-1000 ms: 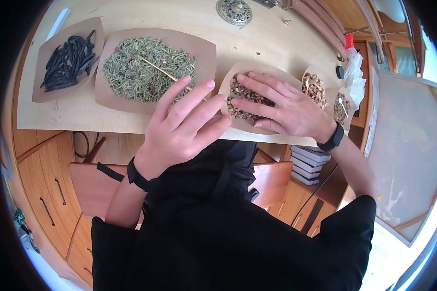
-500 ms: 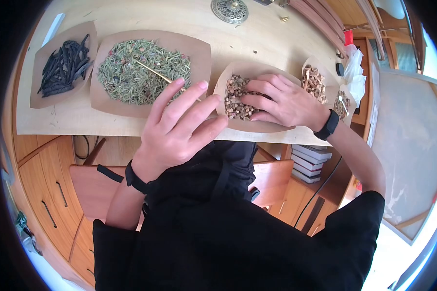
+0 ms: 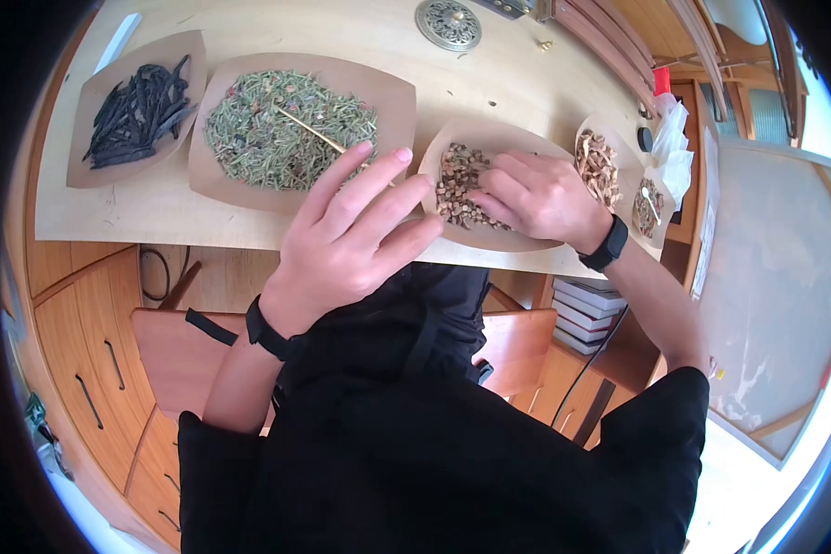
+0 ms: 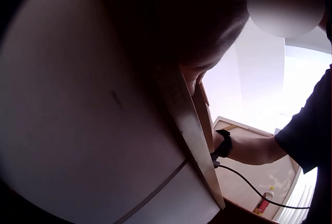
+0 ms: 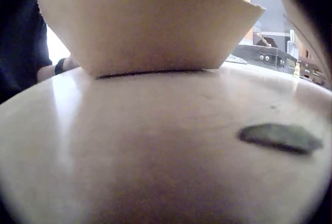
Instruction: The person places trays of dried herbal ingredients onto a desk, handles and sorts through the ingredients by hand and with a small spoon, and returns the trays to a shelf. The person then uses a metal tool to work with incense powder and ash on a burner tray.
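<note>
Brown tray (image 3: 508, 243) stretches lengthwise left to right, its dried pieces (image 3: 457, 185) gripped by the right hand (image 3: 547, 198), left hand (image 3: 342, 245) splayed.

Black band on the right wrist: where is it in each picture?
Head: the right wrist's band is right of the middle.
Left wrist: it is right of and below the middle.
Right wrist: not in it; the left wrist's band shows instead.
Shared landmark: black shirt.
</note>
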Motion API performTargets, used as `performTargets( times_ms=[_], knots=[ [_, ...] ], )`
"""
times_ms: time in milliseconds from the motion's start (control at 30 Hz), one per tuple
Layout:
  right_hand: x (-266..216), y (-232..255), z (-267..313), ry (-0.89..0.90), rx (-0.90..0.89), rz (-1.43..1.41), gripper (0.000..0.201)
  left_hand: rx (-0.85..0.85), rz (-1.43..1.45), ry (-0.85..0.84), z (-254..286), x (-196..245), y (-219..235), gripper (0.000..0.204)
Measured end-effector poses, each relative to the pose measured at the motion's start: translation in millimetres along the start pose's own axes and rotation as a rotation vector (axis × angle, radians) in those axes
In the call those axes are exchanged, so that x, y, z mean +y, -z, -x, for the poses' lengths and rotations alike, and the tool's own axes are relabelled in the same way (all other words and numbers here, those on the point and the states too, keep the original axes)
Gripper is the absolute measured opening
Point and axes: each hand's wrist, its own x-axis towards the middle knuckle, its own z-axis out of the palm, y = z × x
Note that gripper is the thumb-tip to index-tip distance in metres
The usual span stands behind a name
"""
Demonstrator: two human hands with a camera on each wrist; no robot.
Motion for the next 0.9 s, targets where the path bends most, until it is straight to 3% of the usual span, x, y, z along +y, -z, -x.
performTargets(
  times_ms=[67, 167, 200, 267, 333, 400, 467, 533, 667, 900],
  knots=[
    [-2, 2, 1, -0.058, 0.03, -0.046, 0.022, 0.008, 0.001, -0.001, 0, -1, 0, 0.02],
    [-4, 5, 4, -0.35, 0.169, -0.493, 0.025, 0.017, 0.01, -0.007, 0, -1, -1, 0.02],
    [-4, 5, 5, -0.347, 0.168, -0.492, 0.025, 0.017, 0.015, -0.007, -1, -1, 0, 0.019],
    [-4, 5, 9, -0.8, 0.238, -1.108, 0.033, 0.017, 0.021, -0.007, -1, -1, 0, 0.019],
    [2, 6, 7, -0.764, 0.277, -1.174, 0.042, 0.015, 0.024, -0.008, 0, -1, -1, 0.018],
    [8, 8, 9, -0.832, 0.311, -1.51, 0.045, 0.016, 0.025, -0.006, 0, -1, 0, 0.018],
    [7, 10, 8, -0.857, 0.305, -1.594, 0.046, 0.019, 0.025, -0.003, 0, 0, -1, 0.018],
    [9, 11, 10, -0.932, 0.377, -1.948, 0.045, 0.024, 0.025, -0.004, 0, 0, -1, 0.018],
    [15, 12, 12, -0.798, 0.436, -2.206, 0.037, 0.015, 0.025, -0.004, -1, 0, 0, 0.018],
    [8, 16, 12, -0.72, 0.563, -2.252, 0.032, -0.004, 0.033, 0.0, -2, 0, 1, 0.022]
  ],
)
